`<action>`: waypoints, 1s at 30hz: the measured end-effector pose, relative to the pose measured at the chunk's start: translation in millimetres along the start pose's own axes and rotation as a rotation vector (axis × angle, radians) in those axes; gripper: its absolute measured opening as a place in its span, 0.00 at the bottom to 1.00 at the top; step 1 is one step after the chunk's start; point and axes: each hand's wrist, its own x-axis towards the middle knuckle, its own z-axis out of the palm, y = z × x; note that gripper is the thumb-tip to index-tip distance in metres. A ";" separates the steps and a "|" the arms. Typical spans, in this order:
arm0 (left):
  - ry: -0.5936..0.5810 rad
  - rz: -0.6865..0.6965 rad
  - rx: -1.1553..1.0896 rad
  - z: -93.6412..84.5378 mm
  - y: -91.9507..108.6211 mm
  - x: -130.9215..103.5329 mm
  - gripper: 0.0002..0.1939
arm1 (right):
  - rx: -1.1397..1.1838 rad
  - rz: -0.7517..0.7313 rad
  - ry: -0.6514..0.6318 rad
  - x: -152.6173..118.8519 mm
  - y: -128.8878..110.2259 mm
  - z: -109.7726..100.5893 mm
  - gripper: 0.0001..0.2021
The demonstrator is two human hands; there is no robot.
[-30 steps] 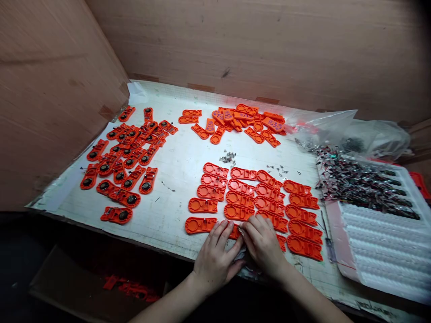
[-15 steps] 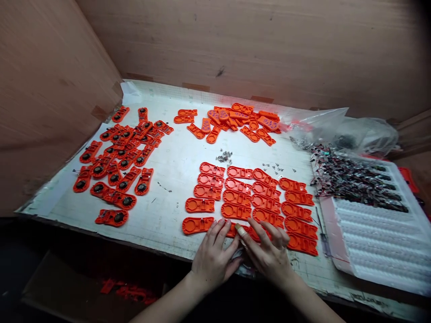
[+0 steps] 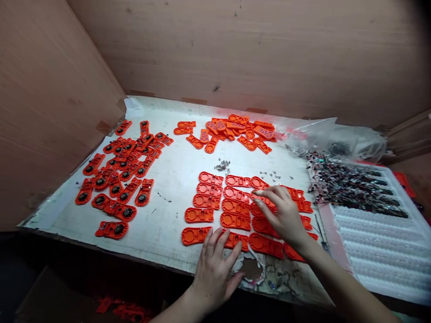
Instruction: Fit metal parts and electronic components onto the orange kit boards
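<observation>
My left hand point(image 3: 215, 264) lies spread near the table's front edge. Its fingertips rest on an orange plastic casing half point(image 3: 237, 241) and reach the right end of the casing half point(image 3: 195, 235) beside it. Above the rows of casing halves hovers my right hand point(image 3: 283, 215), bent inward, with a gap between thumb and forefinger; nothing can be made out in its fingers. It covers parts of the casings on the right. Each casing half has a round recess at its left end. Beyond the rows lie a heap of small metal pieces point(image 3: 222, 165) and several scattered ones point(image 3: 272, 175).
On the left are orange casings with round dark parts point(image 3: 124, 166). A pile of orange casings point(image 3: 235, 128) lies at the back. At right, a white ribbed tray point(image 3: 370, 251) holds wired parts point(image 3: 350, 184), beside a clear plastic bag point(image 3: 353, 139) and a thin tool point(image 3: 321, 233).
My right hand has moved away from my left, forward and right over the rows. My left hand has stayed by the front casings. The view has tilted slightly up.
</observation>
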 end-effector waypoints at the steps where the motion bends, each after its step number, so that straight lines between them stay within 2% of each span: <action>1: 0.024 0.000 0.005 -2.4 -0.8 3.9 0.28 | 0.041 -0.008 -0.033 19.8 6.8 6.0 0.09; 4: 0.068 0.001 0.035 -7.4 -3.6 22.5 0.28 | 0.122 0.066 -0.122 76.6 24.1 34.6 0.06; 7: 0.082 -0.041 0.051 -8.7 -4.7 44.3 0.23 | 0.137 0.119 -0.114 119.5 35.2 63.6 0.06; 10: 0.090 -0.076 0.017 -9.9 -5.1 58.4 0.20 | 0.178 0.115 -0.123 143.7 40.5 80.0 0.04; 13: 0.067 -0.110 -0.082 -14.5 -9.7 64.2 0.18 | 0.254 0.129 -0.144 150.9 43.1 81.5 0.03; 16: 0.077 -0.159 -0.268 -21.4 -20.5 71.7 0.17 | 0.369 0.195 -0.163 143.8 41.4 69.7 0.04; 18: 0.096 -0.241 -0.474 -25.1 -28.6 81.8 0.18 | 0.456 0.228 -0.203 131.4 34.3 55.7 0.07; 22: 0.129 -0.510 -1.126 -25.3 -36.5 107.9 0.23 | 0.747 0.239 -0.361 93.0 3.6 23.8 0.11; 24: 0.131 -0.588 -1.395 -22.7 -34.5 116.0 0.21 | 0.863 0.232 -0.397 71.7 -13.2 11.8 0.10; 27: 0.147 -0.600 -1.515 -19.2 -26.6 116.3 0.13 | 0.782 0.236 -0.289 45.2 -30.4 1.4 0.08; 30: 0.170 -0.560 -1.417 -18.3 -18.0 109.2 0.09 | 0.615 0.233 -0.211 29.7 -38.7 -3.6 0.07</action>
